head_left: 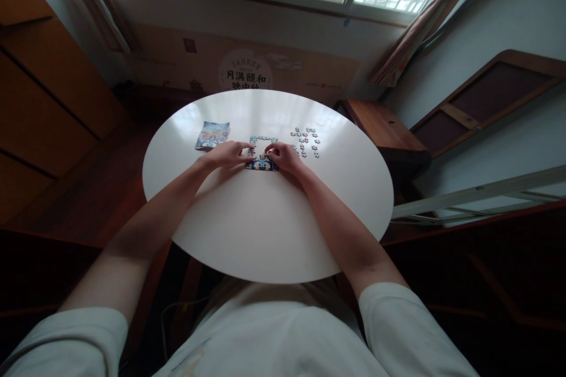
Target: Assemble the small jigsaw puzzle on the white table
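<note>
A partly built jigsaw puzzle (262, 153) lies near the middle of the round white table (265, 230). My left hand (227, 153) rests on the puzzle's left edge, fingers curled and pointing right. My right hand (283, 156) rests on its right side, fingers bent and pinched together over the pieces. Whether either hand holds a piece is too small to see. Several loose puzzle pieces (306, 142) are spread just right of my right hand. A printed picture card (213, 134) lies to the left of my left hand.
A dark wooden side table (382, 129) stands beyond the table's right edge. Wooden cabinets (39, 100) fill the left side. A cardboard panel with printed characters (245, 73) leans under the window. A wooden frame (495, 94) leans on the right wall.
</note>
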`<action>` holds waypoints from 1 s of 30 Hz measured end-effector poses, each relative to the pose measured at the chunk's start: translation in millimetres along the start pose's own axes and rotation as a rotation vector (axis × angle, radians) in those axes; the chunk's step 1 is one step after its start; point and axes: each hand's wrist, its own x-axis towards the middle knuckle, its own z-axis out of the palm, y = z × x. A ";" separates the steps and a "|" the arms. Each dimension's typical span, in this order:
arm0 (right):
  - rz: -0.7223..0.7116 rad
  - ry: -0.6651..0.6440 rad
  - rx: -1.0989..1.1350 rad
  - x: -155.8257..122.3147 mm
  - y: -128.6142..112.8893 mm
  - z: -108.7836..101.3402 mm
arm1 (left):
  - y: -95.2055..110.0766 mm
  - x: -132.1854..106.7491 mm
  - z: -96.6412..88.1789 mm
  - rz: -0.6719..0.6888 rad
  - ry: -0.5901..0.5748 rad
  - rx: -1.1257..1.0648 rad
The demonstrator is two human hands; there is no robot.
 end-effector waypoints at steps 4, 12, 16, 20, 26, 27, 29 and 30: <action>-0.010 0.007 0.009 0.3 1.9 1.3 | -1.6 0.4 1.0 0.001 0.003 0.007; -0.026 0.020 0.017 1.2 4.5 2.8 | -2.3 1.8 2.3 -0.004 0.012 0.011; -0.018 0.016 0.016 1.3 4.1 2.4 | -0.7 0.8 0.7 -0.011 0.005 0.019; -0.018 0.013 0.028 0.6 3.1 1.9 | 1.3 -1.0 -0.7 -0.012 -0.002 0.018; -0.021 0.018 0.027 0.2 3.0 1.7 | 2.5 -2.0 -1.1 -0.015 0.005 -0.002; -0.022 0.017 0.030 0.3 3.4 1.9 | 2.4 -2.0 -1.0 -0.017 0.007 -0.003; -0.022 0.016 0.036 0.3 4.4 2.2 | 2.2 -1.9 -0.7 -0.019 0.010 -0.005; -0.021 0.016 0.040 0.3 4.8 2.3 | 2.1 -1.9 -0.6 -0.013 0.010 -0.006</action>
